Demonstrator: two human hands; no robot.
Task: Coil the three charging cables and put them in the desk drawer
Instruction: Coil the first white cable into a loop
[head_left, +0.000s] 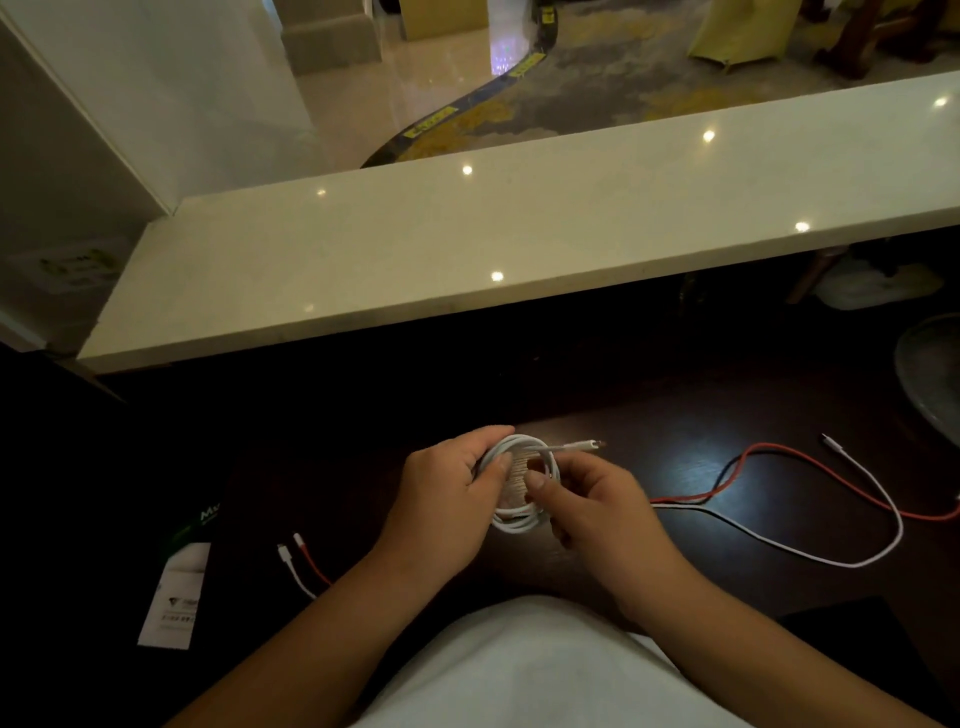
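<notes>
A white charging cable (519, 522) is wound into a small round coil above the dark desk (701, 441). My left hand (447, 488) grips the coil's left side with the thumb across the loops. My right hand (576, 499) pinches its right side, and the cable's plug end (584, 445) sticks out to the right. A red cable (810, 460) and a second white cable (883, 519) lie loose and uncoiled on the desk to the right, crossing each other. Their other plug ends (293, 551) lie left of my left forearm.
A pale stone counter (467, 249) runs above the desk at the back. A white and green card (179, 587) lies at the desk's left. A round grey object (935, 379) sits at the right edge. A dark flat thing (857, 634) lies at the lower right.
</notes>
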